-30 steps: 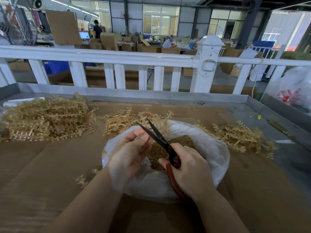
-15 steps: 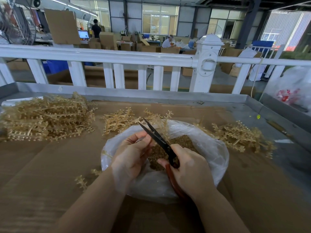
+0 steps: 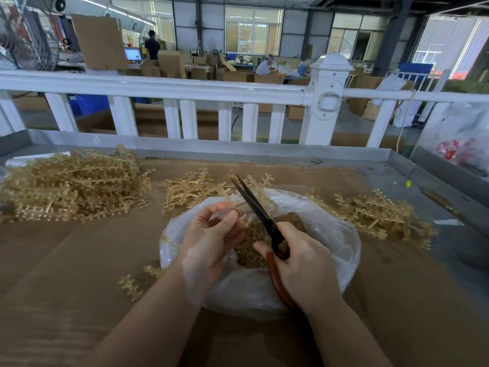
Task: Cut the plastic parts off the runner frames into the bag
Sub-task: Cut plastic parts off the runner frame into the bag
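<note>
Runner frame: I see a thin tan runner frame (image 3: 232,203) held up over the mouth of the bag.
Left hand: my left hand (image 3: 211,239) pinches the runner frame. Its fingers (image 3: 225,218) are curled tight on the thin stick.
Right hand: my right hand (image 3: 301,268) holds the scissors (image 3: 258,210) by the red handles. Its fingers are wrapped around them.
Scissors: the dark blades point up and away from me. They look nearly closed, right beside the runner frame. I cannot tell if they touch it.
Bag: the clear plastic bag (image 3: 341,242) sits open on the tabletop (image 3: 66,260), under both hands.
Cut parts: a heap of small tan cut parts (image 3: 254,250) lies inside the bag.
Big pile: a big pile of frames (image 3: 71,186) lies far to the left on the tabletop.
Middle pile: a smaller pile (image 3: 188,189) lies just behind the bag.
Right pile: another pile (image 3: 381,218) lies to the right of the bag.
Loose bits: a few loose pieces (image 3: 131,286) lie on the tabletop near my left arm.
Fence: a white fence (image 3: 185,88) runs behind the tabletop.
</note>
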